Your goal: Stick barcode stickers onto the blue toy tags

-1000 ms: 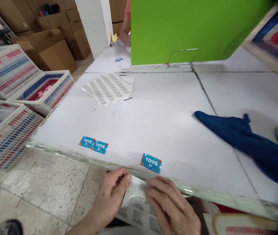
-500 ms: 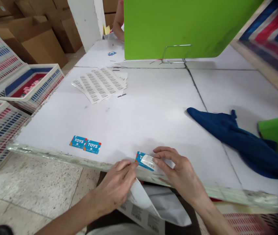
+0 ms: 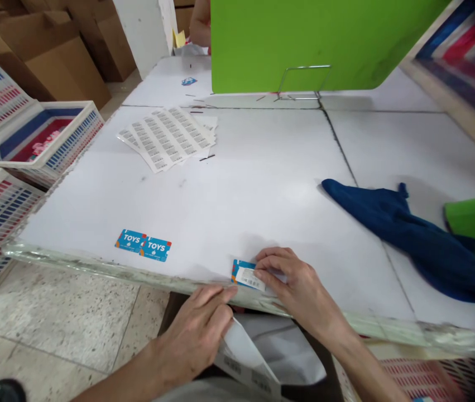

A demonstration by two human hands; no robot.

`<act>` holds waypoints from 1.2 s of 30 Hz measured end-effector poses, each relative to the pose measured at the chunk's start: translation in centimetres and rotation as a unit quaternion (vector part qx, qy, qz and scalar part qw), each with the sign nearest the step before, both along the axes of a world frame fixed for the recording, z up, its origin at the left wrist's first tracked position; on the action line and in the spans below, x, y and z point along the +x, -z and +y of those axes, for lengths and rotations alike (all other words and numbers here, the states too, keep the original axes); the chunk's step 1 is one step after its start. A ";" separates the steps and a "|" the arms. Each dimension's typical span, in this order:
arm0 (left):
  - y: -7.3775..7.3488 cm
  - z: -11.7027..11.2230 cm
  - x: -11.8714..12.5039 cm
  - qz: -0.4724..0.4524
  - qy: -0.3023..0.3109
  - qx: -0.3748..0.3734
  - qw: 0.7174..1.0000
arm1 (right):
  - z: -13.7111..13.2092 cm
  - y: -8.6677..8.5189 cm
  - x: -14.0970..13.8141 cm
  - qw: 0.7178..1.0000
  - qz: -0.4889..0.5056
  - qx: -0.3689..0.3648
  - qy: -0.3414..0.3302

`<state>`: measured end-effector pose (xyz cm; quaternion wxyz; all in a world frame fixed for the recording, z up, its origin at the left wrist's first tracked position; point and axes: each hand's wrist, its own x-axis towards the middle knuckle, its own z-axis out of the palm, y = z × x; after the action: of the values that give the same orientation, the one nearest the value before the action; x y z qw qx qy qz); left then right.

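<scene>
My right hand point(image 3: 289, 279) pinches the upper right edge of a white barcode sticker point(image 3: 249, 278). The sticker lies over a small blue card point(image 3: 238, 268) at the table's front edge, hiding most of its print. Close to the card's lower left corner, my left hand point(image 3: 204, 321) is closed on a sheet of barcode stickers point(image 3: 245, 349), which hangs curled below the edge above my lap. To the left lie two overlapping blue cards point(image 3: 144, 244) printed TOYS, face up on the white table point(image 3: 237, 201).
Several barcode sheets point(image 3: 170, 139) are fanned on the table's far left. A blue cloth point(image 3: 392, 223) lies to the right. A green board point(image 3: 304, 44) with a wire stand point(image 3: 304, 84) rises at the back. Plastic baskets point(image 3: 70, 139) and cardboard boxes point(image 3: 53, 56) stand left. Another person's arm point(image 3: 200, 25) shows behind.
The sticker has come down flatter over the card and shifted slightly left, with my right hand still at its edge. My left hand has dropped slightly. The view has shifted a little.
</scene>
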<state>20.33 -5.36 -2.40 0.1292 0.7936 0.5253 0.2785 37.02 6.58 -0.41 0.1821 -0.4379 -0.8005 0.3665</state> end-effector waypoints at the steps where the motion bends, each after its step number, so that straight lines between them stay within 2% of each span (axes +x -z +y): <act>1: 0.1 -0.1 0.0 -0.001 0.006 0.001 1.000 | 0.1 0.0 0.0 1.000 -0.003 0.002 -0.002; 10: 0.4 0.1 0.6 -0.006 0.039 -0.009 0.999 | 0.5 0.1 -0.1 0.999 -0.022 -0.004 -0.024; 20: 0.5 0.3 0.5 0.002 0.048 -0.012 0.999 | 0.6 0.0 -0.3 0.999 -0.037 0.017 -0.033; 36: 0.9 0.2 0.5 -0.004 0.055 -0.027 0.998 | 0.5 -0.1 -0.4 0.998 -0.059 0.000 -0.034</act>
<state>20.84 -5.14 -3.31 0.1680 0.8163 0.4878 0.2596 36.62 7.05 -0.35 0.1221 -0.4309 -0.8245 0.3457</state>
